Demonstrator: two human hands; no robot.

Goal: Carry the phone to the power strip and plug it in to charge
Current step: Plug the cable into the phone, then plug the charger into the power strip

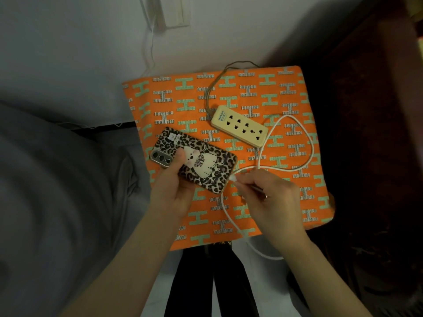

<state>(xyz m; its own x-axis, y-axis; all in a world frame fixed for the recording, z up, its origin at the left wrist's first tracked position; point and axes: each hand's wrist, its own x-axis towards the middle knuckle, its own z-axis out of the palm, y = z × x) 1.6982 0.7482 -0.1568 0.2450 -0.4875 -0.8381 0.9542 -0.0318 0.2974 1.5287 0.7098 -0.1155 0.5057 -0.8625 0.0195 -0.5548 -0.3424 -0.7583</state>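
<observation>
My left hand [174, 184] holds the phone [203, 163] back side up; its case is leopard print with a white cartoon animal. My right hand [270, 200] pinches the white plug end of the charging cable [304, 161], its tip right at the phone's lower end near the port. I cannot tell whether the tip is inside the port. The cable loops over the cloth and drops off the front edge. The cream power strip [239, 125] lies just behind the phone, all its sockets empty, with a brown cord running back to the wall.
Everything sits over an orange cloth with a green and white H pattern [286, 92] covering a small stand. Grey bedding [57, 191] fills the left. A dark wooden cabinet [370, 133] stands at the right. A white wall box [174, 12] with thin wires hangs above.
</observation>
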